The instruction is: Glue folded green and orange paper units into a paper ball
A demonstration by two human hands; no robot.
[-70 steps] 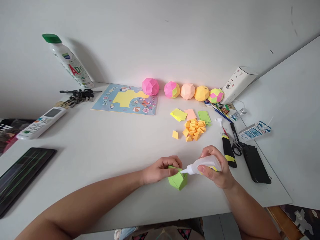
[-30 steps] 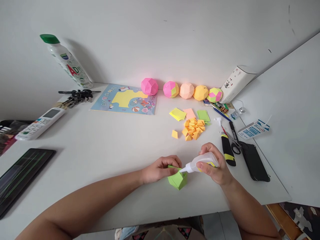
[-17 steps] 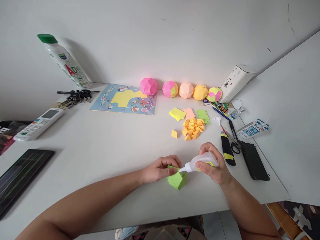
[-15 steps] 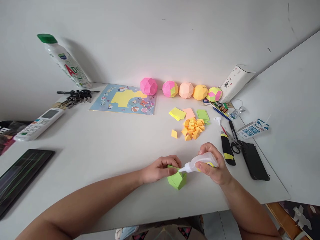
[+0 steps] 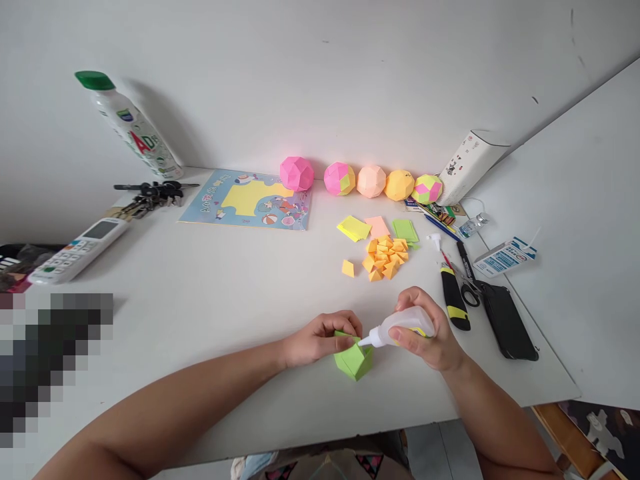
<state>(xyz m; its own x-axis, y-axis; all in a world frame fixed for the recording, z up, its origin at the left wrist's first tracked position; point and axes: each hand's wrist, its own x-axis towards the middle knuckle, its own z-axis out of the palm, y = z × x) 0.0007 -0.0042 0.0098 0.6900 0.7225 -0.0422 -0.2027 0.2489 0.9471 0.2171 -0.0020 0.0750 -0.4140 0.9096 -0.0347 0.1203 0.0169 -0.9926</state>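
Observation:
My left hand [image 5: 327,337] pinches the upper left side of a green folded-paper shape [image 5: 353,363] near the table's front edge. My right hand [image 5: 430,333] is wrapped round a translucent glue bottle [image 5: 404,323] with a white nozzle. The bottle tilts down to the left, its tip at the top edge of the green paper; whether glue flows I cannot tell. Beyond my hands lies a heap of orange folded paper pieces [image 5: 385,257], with a single orange piece [image 5: 348,268] to its left. Behind the heap are yellow [image 5: 354,227], peach [image 5: 377,226] and green paper squares [image 5: 405,231].
Several faceted paper balls, including a pink one [image 5: 297,174], line the wall beside a white box [image 5: 473,167]. At right lie a utility knife [image 5: 455,297], scissors [image 5: 471,295] and a black phone [image 5: 505,320]. A remote [image 5: 80,250], keys [image 5: 155,193] and a bottle [image 5: 133,127] are at left.
Both hands, the glue bottle and the green paper shape hold almost the same position. The view has shifted very slightly. The dark device at lower left is now blurred into blocks.

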